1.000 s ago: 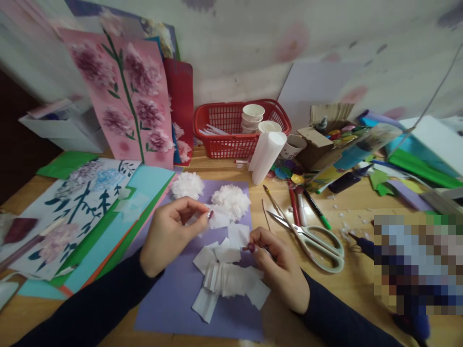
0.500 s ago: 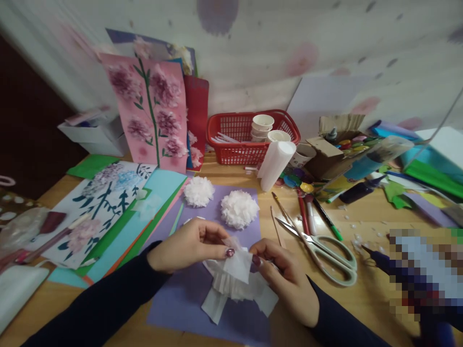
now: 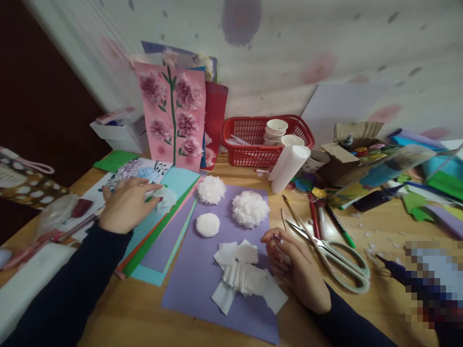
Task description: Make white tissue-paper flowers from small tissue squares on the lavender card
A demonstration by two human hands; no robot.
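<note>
My left hand reaches over the coloured papers at left, thumb and forefinger apart beside a thin, translucent white tissue scrap. My right hand rests near the right edge of a purple sheet, its fingers curled inward; whether anything small is inside is hidden. Just left of it, several white tissue strips lie layered and pleated on that sheet. Above them are a flat white round piece and two fluffy white paper flowers, one larger and one smaller.
Scissors, brushes and a green-tipped marker lie to the right. Behind stand a white paper roll and a red basket with paper cups. A pink flower picture leans at the back. Farther right is a hot-glue gun, partly pixelated.
My left hand has left the white tissue strips and moved left to the coloured papers. The tissue strips now lie on the purple sheet, and my right hand has drawn off them. The view has shifted left.
</note>
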